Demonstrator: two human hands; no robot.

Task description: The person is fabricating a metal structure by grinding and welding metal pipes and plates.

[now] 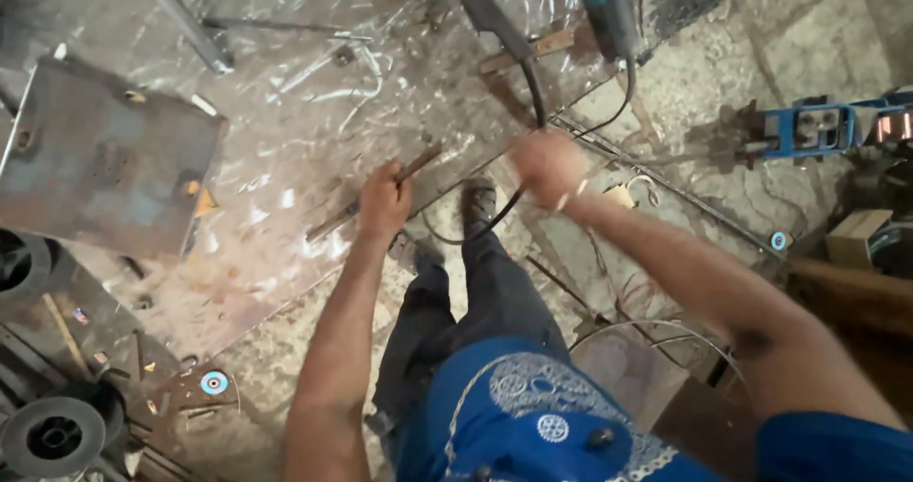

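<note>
Fingers of the left hand [383, 202] close around a thin metal bar [373, 204] lying on the scratched steel sheet [314, 140]. The right hand [547, 168], blurred, sits at the black cable [529, 87] near the sheet's edge; its grip cannot be told. A teal power tool [607, 11] rests above.

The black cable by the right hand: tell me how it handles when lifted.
The black cable curves loosely, so it is probably floppy and would sag. It runs toward the welding handle, so lifting it may tug that. The right hand is blurred.
</note>
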